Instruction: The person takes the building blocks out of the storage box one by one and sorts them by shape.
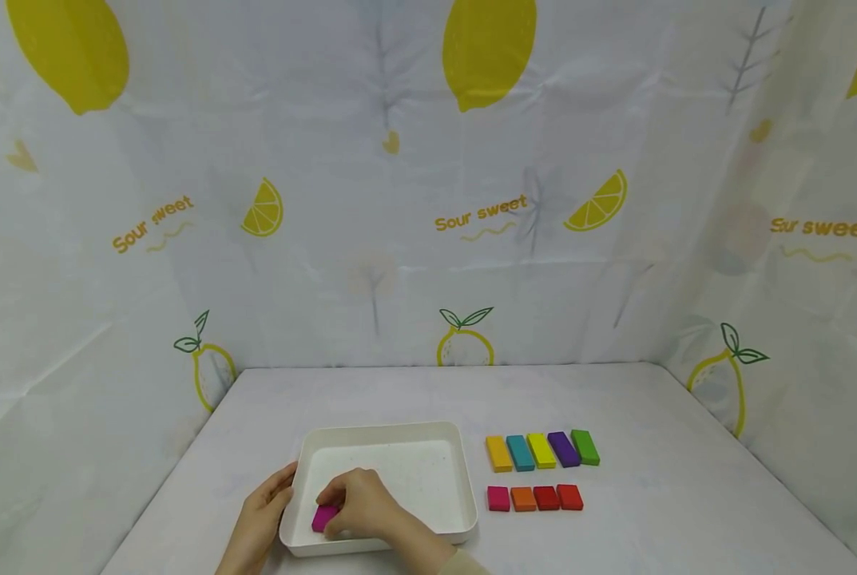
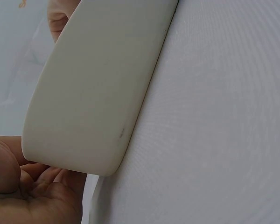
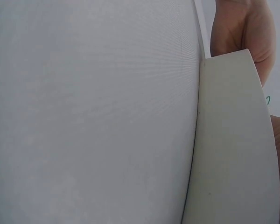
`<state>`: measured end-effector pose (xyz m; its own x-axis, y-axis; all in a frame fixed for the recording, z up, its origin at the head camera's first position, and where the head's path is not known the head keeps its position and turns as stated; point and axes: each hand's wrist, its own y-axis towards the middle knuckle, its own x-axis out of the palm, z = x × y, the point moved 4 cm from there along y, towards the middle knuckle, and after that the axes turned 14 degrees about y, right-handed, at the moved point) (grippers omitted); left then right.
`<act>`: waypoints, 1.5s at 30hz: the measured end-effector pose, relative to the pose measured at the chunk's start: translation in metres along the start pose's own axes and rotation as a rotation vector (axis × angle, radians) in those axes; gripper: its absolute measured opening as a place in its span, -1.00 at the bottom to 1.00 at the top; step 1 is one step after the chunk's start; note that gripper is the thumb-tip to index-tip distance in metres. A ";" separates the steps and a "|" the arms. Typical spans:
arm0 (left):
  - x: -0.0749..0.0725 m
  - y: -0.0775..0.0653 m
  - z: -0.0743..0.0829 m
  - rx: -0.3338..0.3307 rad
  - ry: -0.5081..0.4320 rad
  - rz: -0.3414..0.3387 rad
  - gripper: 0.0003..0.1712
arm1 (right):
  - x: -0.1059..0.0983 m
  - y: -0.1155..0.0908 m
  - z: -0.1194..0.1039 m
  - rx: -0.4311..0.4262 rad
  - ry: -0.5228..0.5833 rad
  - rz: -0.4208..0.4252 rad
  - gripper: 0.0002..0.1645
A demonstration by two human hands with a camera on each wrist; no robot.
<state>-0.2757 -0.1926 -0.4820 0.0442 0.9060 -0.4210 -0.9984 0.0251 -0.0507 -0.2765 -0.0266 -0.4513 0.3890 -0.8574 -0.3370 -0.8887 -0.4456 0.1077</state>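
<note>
My right hand (image 1: 363,505) reaches over the front wall of a shallow white tray (image 1: 467,499). Its thumb and fingers pinch a small magenta block (image 1: 323,519) at the front left of the tray floor. Against the tray's left side rests my left hand (image 1: 257,517), its fingers along the outer wall and its thumb near the rim. In the left wrist view the tray wall (image 2: 98,93) covers part of the left hand (image 2: 46,196). The right wrist view shows mostly the tray's outside (image 3: 233,140), which hides the block and the pinching fingers.
Right of the tray lie two rows of colored blocks. The back row runs from an orange-yellow block (image 1: 498,454) to a green block (image 1: 585,447). The front row runs from a pink block (image 1: 498,499) to a red block (image 1: 569,497). Lemon-printed cloth (image 1: 342,279) surrounds the table (image 1: 658,495).
</note>
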 end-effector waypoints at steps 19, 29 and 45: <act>0.000 0.003 0.000 -0.025 -0.006 -0.007 -0.43 | -0.052 -0.018 -0.005 -0.056 0.018 0.025 -0.62; 0.000 0.002 0.000 -0.039 0.002 -0.002 -0.43 | -0.122 -0.042 0.000 -0.041 -0.047 0.093 -0.63; -0.001 0.002 -0.001 -0.031 -0.002 0.014 -0.43 | -0.217 -0.100 0.012 0.076 -0.014 0.260 -0.55</act>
<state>-0.2773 -0.1937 -0.4830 0.0296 0.9068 -0.4205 -0.9973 -0.0013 -0.0731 -0.2753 0.2072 -0.4004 0.1427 -0.9365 -0.3203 -0.9742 -0.1901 0.1219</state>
